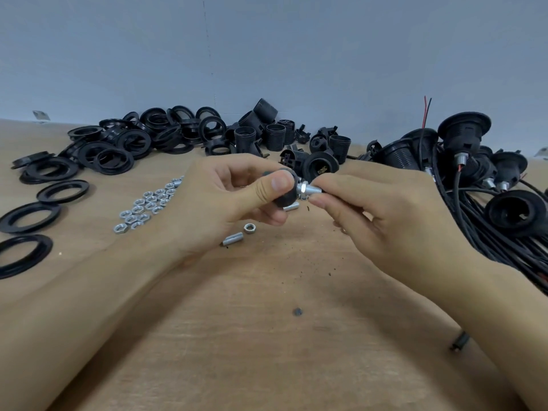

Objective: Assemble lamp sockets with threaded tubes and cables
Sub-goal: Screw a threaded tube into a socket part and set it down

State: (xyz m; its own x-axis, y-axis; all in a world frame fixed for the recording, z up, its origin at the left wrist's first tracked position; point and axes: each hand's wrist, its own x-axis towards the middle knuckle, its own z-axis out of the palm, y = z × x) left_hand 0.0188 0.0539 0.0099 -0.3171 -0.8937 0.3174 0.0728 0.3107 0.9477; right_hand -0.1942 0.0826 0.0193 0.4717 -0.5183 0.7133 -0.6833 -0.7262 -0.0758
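1. While the right hand (382,215) pinches the threaded tube (312,189) between thumb and fingertips, the left hand (225,200) grips the black socket cap (288,200).
2. Hex nuts (148,204) lie left of the cap.
3. Bare wooden table (267,336) lies nearer than the cap.

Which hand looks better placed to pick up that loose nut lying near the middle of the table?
Probably the left hand: the nut lies just under it, though it grips the black socket part; the right hand pinches the threaded tube.

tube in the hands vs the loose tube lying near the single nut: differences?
The held tube is off the table, pinched by the right hand, seated in the black socket cap with a nut on it. The loose tube lies flat, bare, untouched. Both are short, silver, threaded.
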